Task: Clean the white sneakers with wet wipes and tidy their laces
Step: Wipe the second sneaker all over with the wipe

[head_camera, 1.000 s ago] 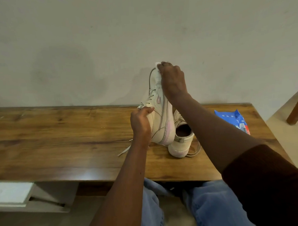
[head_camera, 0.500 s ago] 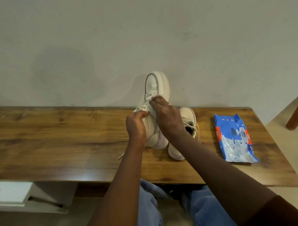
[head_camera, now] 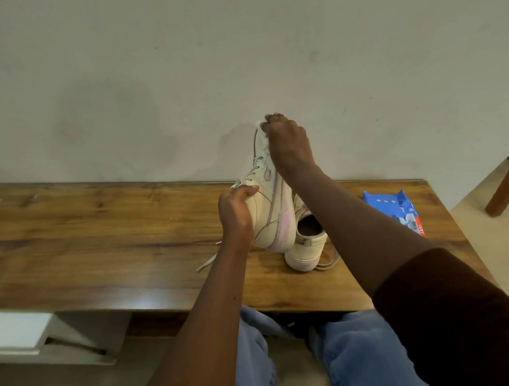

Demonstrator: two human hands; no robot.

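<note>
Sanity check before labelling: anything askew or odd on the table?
Minor only. The held sneaker stands on its heel, toe up, left hand steadying it, right hand holding a wipe at the toe. Its untied lace trails across the table; the other sneaker has loose laces too.

Only the blue wipes pack [head_camera: 394, 207] bears print, too small and blurred to read.

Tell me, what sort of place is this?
Probably a room in a home: a wooden table against a plain painted wall, a wooden furniture leg on a pale floor, with white sneakers and a blue wipes pack.
</note>
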